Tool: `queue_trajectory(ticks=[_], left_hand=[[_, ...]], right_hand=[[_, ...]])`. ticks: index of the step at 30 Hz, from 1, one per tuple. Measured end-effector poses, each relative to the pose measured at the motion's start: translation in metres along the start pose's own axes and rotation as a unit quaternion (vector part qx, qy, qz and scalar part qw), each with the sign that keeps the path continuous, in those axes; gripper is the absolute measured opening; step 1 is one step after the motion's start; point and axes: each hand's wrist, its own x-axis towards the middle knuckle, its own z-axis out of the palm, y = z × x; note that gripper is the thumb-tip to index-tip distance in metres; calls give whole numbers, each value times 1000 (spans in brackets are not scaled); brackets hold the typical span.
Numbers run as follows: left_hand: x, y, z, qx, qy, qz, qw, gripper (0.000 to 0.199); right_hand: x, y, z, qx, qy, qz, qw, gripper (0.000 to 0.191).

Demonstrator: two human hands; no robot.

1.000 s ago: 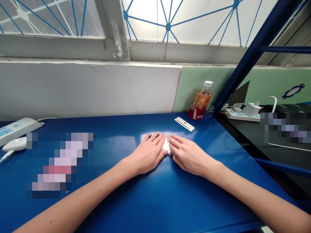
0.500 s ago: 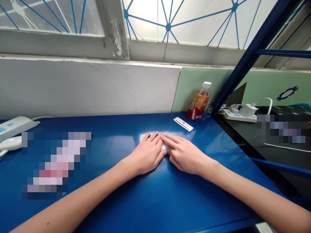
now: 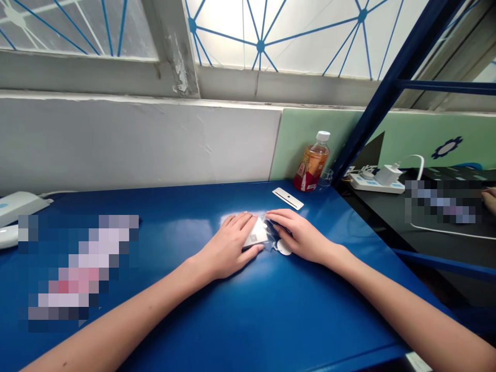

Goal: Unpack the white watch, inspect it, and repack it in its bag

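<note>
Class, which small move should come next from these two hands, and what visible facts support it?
Probably the right hand should draw the round white piece gently away from the clear plastic: the piece lies right by its fingers, and the left hand rests over the printed white item alongside. Whether piece and plastic are joined is unclear.

The left hand (image 3: 233,244) covers part of a white packet (image 3: 259,231) — its grey mark (image 3: 253,238) too small to read. Toward the table's (image 3: 232,320) left, an object (image 3: 83,268) is pixelated beyond telling; the picture's right edge cuts a co-worker's hand (image 3: 491,200).
</note>
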Motion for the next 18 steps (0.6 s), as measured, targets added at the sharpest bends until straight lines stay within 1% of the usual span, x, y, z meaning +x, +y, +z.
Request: queue_trajectory(ticks=[4,7,11,14,16,18], left_hand=[[0,2,-3,-30,4,25,999,56],[-1,4,-6,-57,5,43,997,55],[-2,6,-10,-71,3,61,996,57],[-4,5,-12,-82,2,71,994,66],[-4,4,-13,-90,8,70,993,73],[-5,4,-14,-98,16,67,993,80]], right_hand=[[-1,3,-1,2,-2,-18,1000,39],[-1,3,-4,21,7,-30,999,34],[0,6,-16,20,40,-47,998,24],[1,8,-27,42,50,-55,996,21],[2,6,-34,74,61,-40,995,20],[3,3,-38,109,82,-6,991,19]])
